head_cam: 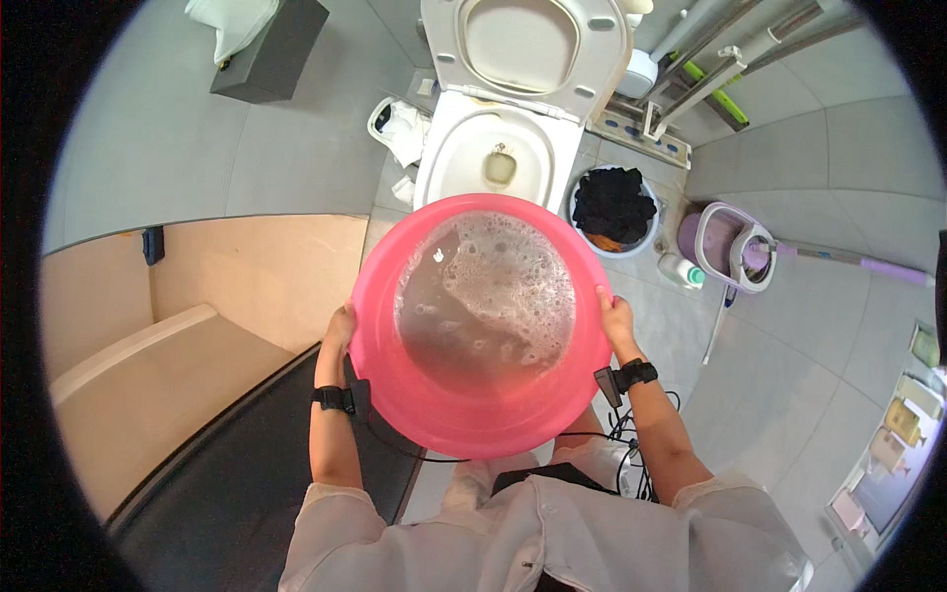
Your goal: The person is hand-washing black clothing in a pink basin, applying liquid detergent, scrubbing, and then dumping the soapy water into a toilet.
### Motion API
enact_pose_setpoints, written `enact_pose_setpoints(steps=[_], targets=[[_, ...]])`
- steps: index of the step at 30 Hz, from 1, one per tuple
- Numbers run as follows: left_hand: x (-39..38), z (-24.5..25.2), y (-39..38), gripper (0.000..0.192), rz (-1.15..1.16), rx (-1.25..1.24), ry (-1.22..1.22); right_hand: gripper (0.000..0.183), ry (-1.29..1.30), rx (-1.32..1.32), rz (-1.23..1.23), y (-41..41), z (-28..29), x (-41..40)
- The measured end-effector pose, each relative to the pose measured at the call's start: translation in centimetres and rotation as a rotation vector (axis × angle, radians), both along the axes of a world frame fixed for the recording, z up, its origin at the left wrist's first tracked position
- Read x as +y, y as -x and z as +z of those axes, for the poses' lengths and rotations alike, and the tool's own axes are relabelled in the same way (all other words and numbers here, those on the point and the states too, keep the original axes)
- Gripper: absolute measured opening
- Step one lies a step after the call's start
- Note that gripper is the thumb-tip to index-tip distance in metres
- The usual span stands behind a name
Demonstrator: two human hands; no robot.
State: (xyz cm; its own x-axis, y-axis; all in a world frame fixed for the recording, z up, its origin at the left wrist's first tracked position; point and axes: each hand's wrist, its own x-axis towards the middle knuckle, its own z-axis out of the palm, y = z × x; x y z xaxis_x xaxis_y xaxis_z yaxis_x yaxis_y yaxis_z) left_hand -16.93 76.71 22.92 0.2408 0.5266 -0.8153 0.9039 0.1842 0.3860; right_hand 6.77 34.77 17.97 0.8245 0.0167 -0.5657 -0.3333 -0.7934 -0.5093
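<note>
Before my body, both hands hold up a large pink plastic basin (481,425). My left hand (342,325) grips its left rim. On the opposite rim is my right hand (616,323), its thumb over the edge. Cloudy grey water (444,348) with foam (510,285) lies in the basin, reaching towards its far side. Just beyond the far rim stands a white toilet (436,166) with lid and seat raised; the basin hides its front. Some brownish water shows in the bowl. Black straps with small devices and cables are around both wrists.
Right of the toilet, a light-blue tub (631,253) holds dark clothes (614,203). Farther right are a white bottle (677,271) and a purple mop bucket (703,244). A waste bin (379,118) stands left of the toilet. Mops (692,96) lean at the back right. Loose cables hang by my right leg.
</note>
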Motion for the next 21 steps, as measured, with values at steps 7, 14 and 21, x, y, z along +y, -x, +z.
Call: enact_pose_setpoints(steps=[7, 14, 21], targets=[[1.8, 0.3, 0.2, 0.057, 0.021, -0.008, 0.036, 0.061, 0.075, 0.073, 0.087, -0.5, 0.7, 0.7], [3.2, 1.1, -1.3, 0.055, -0.002, -0.029, 0.104, 0.059, -0.026, 0.129, 0.012, -1.1, 0.5, 1.1], [4.3, 0.9, -2.7, 0.053, 0.012, 0.041, 0.127, 0.060, -0.016, 0.170, -0.024, -0.8, 0.1, 1.1]])
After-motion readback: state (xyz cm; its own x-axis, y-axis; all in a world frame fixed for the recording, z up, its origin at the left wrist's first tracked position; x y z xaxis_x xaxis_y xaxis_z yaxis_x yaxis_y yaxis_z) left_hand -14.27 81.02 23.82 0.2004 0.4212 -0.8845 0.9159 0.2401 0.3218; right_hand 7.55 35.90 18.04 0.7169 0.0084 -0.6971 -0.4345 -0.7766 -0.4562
